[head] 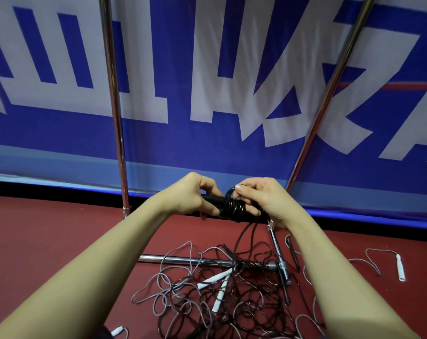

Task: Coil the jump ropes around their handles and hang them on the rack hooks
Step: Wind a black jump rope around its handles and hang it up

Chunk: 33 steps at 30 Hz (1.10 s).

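Your left hand (pixel 195 194) grips the black handles (pixel 211 200) of the jump rope, fingers curled around them, which keeps them level and steady as a spool. Your right hand (pixel 259 199) pinches a loop of black rope (pixel 228 193) between thumb and fingertips, directly above the coil (pixel 235 207); a few tight turns already sit side by side on the handles. The grip close to the coil appears intended to keep tension so the turns do not slip.

The free length of the black rope (pixel 241 238) hangs from the coil down to the tangled pile (pixel 207 297) on the red floor (pixel 48 231), so in my judgement most of the winding remains. The pile mixes dark and grey cords with white handles (pixel 213 280); the trailing length may snag there as you draw it up.

The rack's upright poles (pixel 116 118) rise in front of a blue and white banner (pixel 232 81), and its base bar (pixel 183 260) lies beneath the pile. No hooks are visible. Nothing is hung within view.
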### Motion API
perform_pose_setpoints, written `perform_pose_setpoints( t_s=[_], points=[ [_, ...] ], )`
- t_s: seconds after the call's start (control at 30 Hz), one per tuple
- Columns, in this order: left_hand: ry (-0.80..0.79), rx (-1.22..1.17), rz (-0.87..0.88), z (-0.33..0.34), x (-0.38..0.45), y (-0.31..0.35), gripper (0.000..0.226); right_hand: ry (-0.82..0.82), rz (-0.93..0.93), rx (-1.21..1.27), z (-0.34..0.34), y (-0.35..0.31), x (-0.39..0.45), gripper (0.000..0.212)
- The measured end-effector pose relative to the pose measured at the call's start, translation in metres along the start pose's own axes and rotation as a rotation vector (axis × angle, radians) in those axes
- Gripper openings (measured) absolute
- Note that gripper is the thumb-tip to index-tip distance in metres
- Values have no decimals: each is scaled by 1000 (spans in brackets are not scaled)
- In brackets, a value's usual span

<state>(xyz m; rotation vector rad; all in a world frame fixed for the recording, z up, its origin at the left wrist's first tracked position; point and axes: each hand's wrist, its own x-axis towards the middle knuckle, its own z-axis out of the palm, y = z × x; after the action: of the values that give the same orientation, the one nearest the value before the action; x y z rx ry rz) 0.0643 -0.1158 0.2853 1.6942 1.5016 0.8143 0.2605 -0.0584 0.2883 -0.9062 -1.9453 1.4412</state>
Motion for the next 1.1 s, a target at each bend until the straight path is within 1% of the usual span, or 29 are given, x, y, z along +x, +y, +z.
perform_pose_setpoints(
  t_s=[0.07, 0.17, 0.27, 0.37, 0.43, 0.53, 0.6, 0.63, 0.7, 0.77, 0.8, 0.87, 0.97, 1.1],
  points=[
    [-52, 2, 1, -3, -2, 1, 20, 18, 10, -92, 1, -2, -1, 23],
    [-114, -45, 15, -7, -7, 3, 21, 95, -2, -121, 3, -6, -2, 22],
    [-175, -176, 62, -10, -11, 6, 25, 167, -19, -54, 3, -8, -2, 20],
    [-173, -320, 123, -12, -11, 10, 28, 167, -53, 69, 5, -11, -4, 16],
    [-155, -411, 165, -12, -12, 13, 28, 163, -40, 172, 8, -13, -3, 15],
    [-91, -546, 195, -9, -10, 17, 29, 206, 28, 272, 14, -11, 1, 25],
    [9, -645, 202, -7, -6, 19, 32, 170, 11, 300, 15, -7, 3, 24],
    [66, -684, 194, -5, -4, 19, 29, 140, 2, 312, 16, -5, 2, 23],
    [191, -723, 155, 0, -1, 20, 30, 80, 28, 317, 16, -3, 2, 25],
    [300, -704, 112, 3, 2, 20, 29, 27, 47, 272, 17, -1, 3, 27],
    [330, -684, 95, 4, 3, 19, 26, 12, 49, 236, 17, 0, 4, 27],
    [327, -634, 73, 2, 3, 18, 25, 5, 48, 179, 16, 2, 4, 27],
    [315, -491, 67, 1, 4, 16, 23, 6, 42, 134, 16, 2, 2, 27],
    [399, -309, 71, 7, 8, 11, 22, -69, 16, 92, 19, 1, 0, 21]
  ],
)
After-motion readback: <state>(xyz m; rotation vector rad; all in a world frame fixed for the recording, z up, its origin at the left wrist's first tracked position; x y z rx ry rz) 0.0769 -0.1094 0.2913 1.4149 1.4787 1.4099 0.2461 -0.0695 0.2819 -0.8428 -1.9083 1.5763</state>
